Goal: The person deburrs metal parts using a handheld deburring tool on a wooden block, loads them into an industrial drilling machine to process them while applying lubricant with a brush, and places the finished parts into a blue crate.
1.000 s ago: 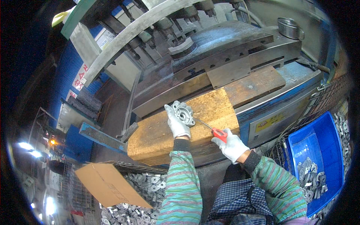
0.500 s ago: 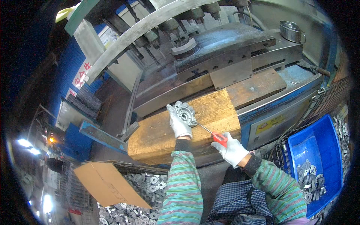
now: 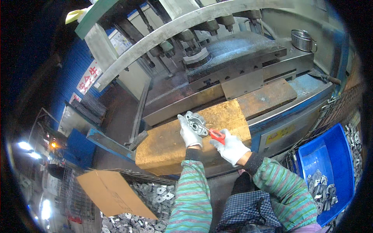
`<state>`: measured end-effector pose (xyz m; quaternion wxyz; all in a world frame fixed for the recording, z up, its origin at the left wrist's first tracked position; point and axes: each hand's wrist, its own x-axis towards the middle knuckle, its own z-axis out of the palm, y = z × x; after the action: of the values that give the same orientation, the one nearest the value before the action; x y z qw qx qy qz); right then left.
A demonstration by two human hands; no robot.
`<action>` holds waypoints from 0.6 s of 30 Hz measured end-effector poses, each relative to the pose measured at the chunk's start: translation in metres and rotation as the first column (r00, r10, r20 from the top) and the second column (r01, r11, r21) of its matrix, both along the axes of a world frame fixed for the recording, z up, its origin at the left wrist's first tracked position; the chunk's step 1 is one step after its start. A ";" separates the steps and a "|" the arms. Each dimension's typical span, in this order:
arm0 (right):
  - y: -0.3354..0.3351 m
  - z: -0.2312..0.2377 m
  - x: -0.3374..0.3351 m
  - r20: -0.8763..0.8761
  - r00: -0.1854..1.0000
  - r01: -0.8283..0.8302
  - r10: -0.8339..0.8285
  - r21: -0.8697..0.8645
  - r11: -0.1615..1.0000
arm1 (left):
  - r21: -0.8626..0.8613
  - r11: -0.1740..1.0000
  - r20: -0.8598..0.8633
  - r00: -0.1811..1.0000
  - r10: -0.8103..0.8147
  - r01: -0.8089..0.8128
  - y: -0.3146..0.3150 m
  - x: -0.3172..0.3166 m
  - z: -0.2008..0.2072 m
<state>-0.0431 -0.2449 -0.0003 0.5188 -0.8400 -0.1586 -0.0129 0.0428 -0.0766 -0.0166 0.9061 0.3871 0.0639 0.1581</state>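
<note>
My white-gloved left hand (image 3: pixel 189 133) is closed around the left side of a grey cast-metal housing (image 3: pixel 197 124), which has a round hollow in its middle. It is held over a thick wooden block (image 3: pixel 163 145). In my right hand (image 3: pixel 232 149), also gloved in white, is a screwdriver with a red handle (image 3: pixel 217 136). Its thin metal shaft points left to the housing, and the tip lies at the hollow; whether it touches the inner wall I cannot tell.
Beyond the block stands a drilling machine with a steel bed (image 3: pixel 241 54). A blue bin (image 3: pixel 328 155) with metal castings is at the right. Lower left, a cardboard sheet (image 3: pixel 116 194) partly covers a wire basket of castings (image 3: pixel 159 194). A metal cup (image 3: pixel 302 40) stands far right.
My right hand has moved left and up with the screwdriver, bringing its shaft farther over the housing. The housing is tilted differently in my left hand. The whole view has shifted slightly.
</note>
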 end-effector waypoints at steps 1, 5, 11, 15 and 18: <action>0.000 0.000 -0.001 -0.008 1.000 -0.013 0.013 -0.005 1.000 | 0.010 1.000 -0.007 1.000 -0.013 0.013 0.002 0.001 -0.001; -0.002 -0.001 0.002 -0.019 1.000 -0.008 0.008 -0.013 1.000 | 0.015 1.000 -0.033 0.999 -0.023 0.024 0.002 0.000 -0.001; -0.004 -0.001 0.010 -0.028 1.000 0.013 -0.013 -0.008 1.000 | 0.042 0.998 -0.044 0.997 0.055 -0.053 -0.005 -0.004 0.006; -0.014 0.002 0.002 -0.038 0.999 -0.006 0.006 -0.020 1.000 | 0.039 0.999 -0.072 0.997 0.002 0.001 0.002 -0.007 0.012; -0.049 0.010 -0.001 -0.094 0.996 -0.008 0.003 -0.048 0.999 | 0.098 0.981 -0.039 0.986 -0.162 0.165 0.002 -0.011 0.015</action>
<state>-0.0439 -0.2935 0.0096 0.5055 -0.8514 -0.1364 0.0320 0.0320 -0.0750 -0.0016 0.8943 0.4385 0.0376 0.0802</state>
